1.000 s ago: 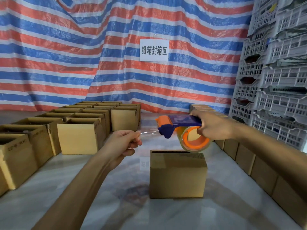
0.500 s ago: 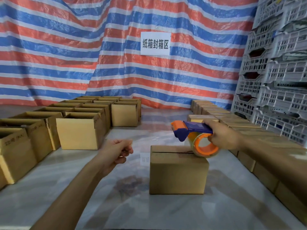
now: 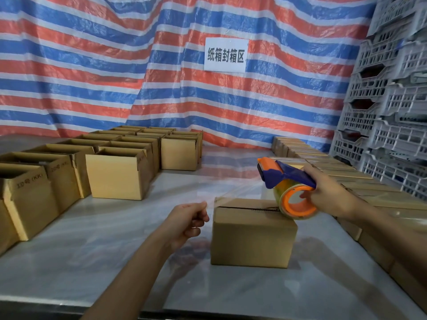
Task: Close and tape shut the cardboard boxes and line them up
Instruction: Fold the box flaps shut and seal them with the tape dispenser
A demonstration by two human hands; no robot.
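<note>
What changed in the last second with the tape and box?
The right hand lowered the orange-and-blue tape dispenser to the right end of the closed cardboard box. The left hand dropped to its left end, drawing the clear tape strip longer. Both grips held; the box stayed put.

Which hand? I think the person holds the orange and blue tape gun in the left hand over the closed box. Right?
Not the left. The head view shows the right hand holding the orange and blue tape gun over the closed box; the left hand pinches the clear tape.
</note>
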